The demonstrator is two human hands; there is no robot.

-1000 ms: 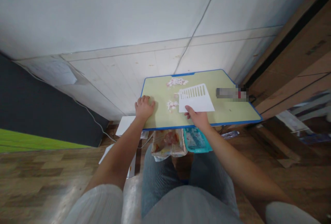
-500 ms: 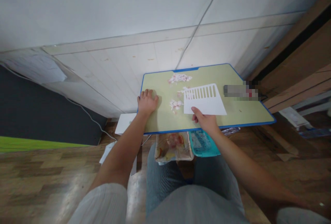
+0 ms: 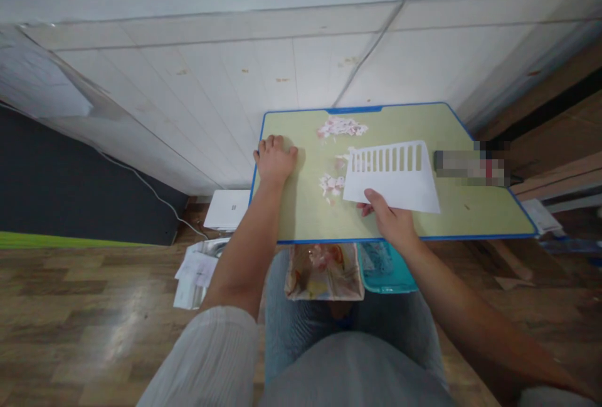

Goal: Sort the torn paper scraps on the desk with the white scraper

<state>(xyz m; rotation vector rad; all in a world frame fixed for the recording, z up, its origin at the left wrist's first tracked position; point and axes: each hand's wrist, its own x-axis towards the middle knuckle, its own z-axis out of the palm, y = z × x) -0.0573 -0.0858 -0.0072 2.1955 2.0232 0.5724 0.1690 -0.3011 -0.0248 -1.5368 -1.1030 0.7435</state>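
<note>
My right hand (image 3: pixel 392 219) grips the near edge of a white card (image 3: pixel 390 189) with a row of slots cut along its far side, thumb on top. The card is above the yellow-green tabletop (image 3: pixel 310 219) and partly covers a middle cluster of scraps. My left hand (image 3: pixel 276 161) rests palm down near the table's left edge, fingers apart and holding nothing. Small pale pink-and-white scraps form a far pile (image 3: pixel 342 127) and a near pile (image 3: pixel 332 185). Whether the card touches the table I cannot tell.
A blurred-out object (image 3: pixel 463 165) lies at the table's right. Below the front edge hang a lined bin (image 3: pixel 324 292) with wrappings inside and a turquoise basket (image 3: pixel 390 285). A white wall (image 3: pixel 226 93) stands behind, a white box (image 3: pixel 226 208) at left.
The view has shifted, so the table appears further right and slightly higher. My right hand keeps hold of the card, which is tilted a little differently. My left hand stays on the table.
</note>
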